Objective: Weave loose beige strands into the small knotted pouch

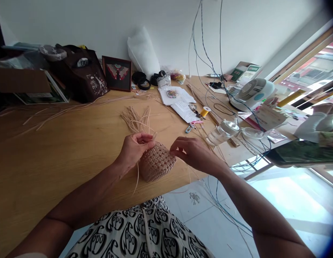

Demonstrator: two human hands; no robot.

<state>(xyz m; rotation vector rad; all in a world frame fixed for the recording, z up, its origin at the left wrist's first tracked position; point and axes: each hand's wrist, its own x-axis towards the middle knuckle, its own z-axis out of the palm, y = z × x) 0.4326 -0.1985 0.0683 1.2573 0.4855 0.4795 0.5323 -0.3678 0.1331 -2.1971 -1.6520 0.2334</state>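
A wooden table (48,157) runs at a slant across the view, with a white tiled floor (217,225) below its near edge. Closest in, the person's patterned black-and-white garment (139,233) shows at the bottom. Two bare hands work over the table. The left hand (134,148) is curled and grips the top edge of one woven rattan piece (156,162), which lies on the table between the hands. The right hand (195,152) is half curled, its fingertips (173,152) at the weave's upper right edge (whether they pinch a strand is too fine to tell). A bundle of loose rattan strands (136,120) fans out beyond the piece.

Farther on lie two sheets of paper (179,104), one yellow spool (205,111), and two clear glass vessels (223,132). Long rattan strips (69,109) trail across the table's left side. Beyond them are one dark tote bag (80,77), one framed picture (117,73), two black coils (142,80), one white bag (142,52), and one white fan (251,94). Thin cables (206,46) hang down the white wall (169,25), and a window (312,68) is at the far right.
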